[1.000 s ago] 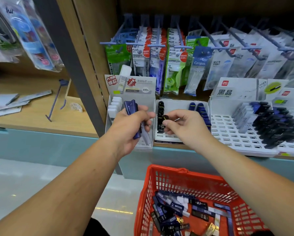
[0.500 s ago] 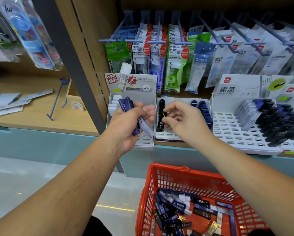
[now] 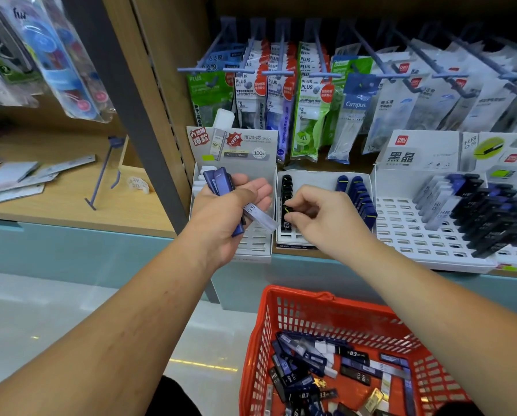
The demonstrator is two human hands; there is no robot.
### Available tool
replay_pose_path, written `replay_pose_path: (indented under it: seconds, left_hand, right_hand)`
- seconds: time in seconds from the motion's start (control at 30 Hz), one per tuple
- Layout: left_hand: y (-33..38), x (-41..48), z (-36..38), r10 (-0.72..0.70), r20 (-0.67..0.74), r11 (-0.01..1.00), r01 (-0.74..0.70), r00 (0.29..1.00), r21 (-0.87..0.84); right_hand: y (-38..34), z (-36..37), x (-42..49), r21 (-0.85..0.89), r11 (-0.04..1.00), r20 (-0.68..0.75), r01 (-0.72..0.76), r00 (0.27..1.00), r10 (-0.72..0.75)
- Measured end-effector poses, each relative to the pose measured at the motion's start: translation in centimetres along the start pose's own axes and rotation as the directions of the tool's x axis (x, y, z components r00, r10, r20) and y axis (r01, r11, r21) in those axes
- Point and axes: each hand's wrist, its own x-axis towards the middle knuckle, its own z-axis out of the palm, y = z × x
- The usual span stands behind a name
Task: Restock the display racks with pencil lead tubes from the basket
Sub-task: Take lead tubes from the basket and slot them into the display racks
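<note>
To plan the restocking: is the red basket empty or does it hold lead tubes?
Not empty: the red basket holds many lead tubes, lying loose across its bottom.

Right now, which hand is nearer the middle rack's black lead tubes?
Right. The right hand pinches one of the black lead tubes; the left hand holds blue tubes to their left.

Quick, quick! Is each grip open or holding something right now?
Left grip: closed, holding a bunch of tubes.
Right grip: closed, pinching a black tube at the rack.
</note>
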Motion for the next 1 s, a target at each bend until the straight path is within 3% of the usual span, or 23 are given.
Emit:
replay_pose_path:
  seconds: [0.1,0.17,0.27,0.37,0.47,0.63,0.7,0.8,0.9,1.0]
  left_hand:
    - [-0.1,0.1,0.1,0.005,0.007,1.0,-0.005,1.0,-0.006]
    - [-0.2,0.0,0.3,0.009,0.021,1.0,-0.009,1.0,-0.007]
    - [-0.3,-0.2,0.8,0.027,0.057,1.0,-0.026,0.998,-0.01]
    - [-0.5,-0.4,1.4,0.032,0.094,0.999,-0.031,0.995,-0.012]
    - [-1.1,-0.8,2.2,0.009,0.135,1.0,-0.01,0.991,0.008]
    - [-1.6,-0.9,3.1,0.08,0.118,0.994,-0.088,0.99,0.065]
    - [-1.6,-0.8,3.0,0.156,0.06,0.953,-0.166,0.986,0.253]
    - [-1.8,-1.5,3.0,0.185,0.045,0.842,-0.181,0.982,0.508]
    - [-2.1,-2.1,3.8,0.051,0.122,0.809,-0.113,0.991,0.577]
    - [-1.9,-2.4,4.3,-0.242,0.191,0.848,0.112,0.951,0.518]
  right_hand:
    - [-0.1,0.0,-0.1,-0.231,0.97,-0.028,0.08,0.996,-0.089]
    - [-0.5,-0.3,-0.1,-0.277,0.958,-0.064,0.068,0.994,-0.089]
    - [-2.5,-1.3,-0.3,0.027,0.998,-0.089,-0.055,0.994,0.057]
    - [-4.5,-2.3,-1.1,0.357,0.896,0.16,-0.266,0.962,0.222]
    - [-4.9,-2.5,-2.3,0.391,0.85,0.286,-0.353,0.924,0.253]
    - [-3.7,-3.7,-2.8,0.408,0.795,0.311,-0.45,0.887,0.342]
    - [-3.3,-4.5,-2.9,0.405,0.789,0.299,-0.463,0.882,0.364]
    - [-3.1,-5.7,-2.9,0.516,0.697,0.259,-0.499,0.866,0.428]
    - [-3.1,-6.4,-2.9,0.627,0.544,0.304,-0.557,0.818,0.487]
    - [-3.2,-6.7,-3.1,0.721,0.352,0.396,-0.597,0.771,0.499]
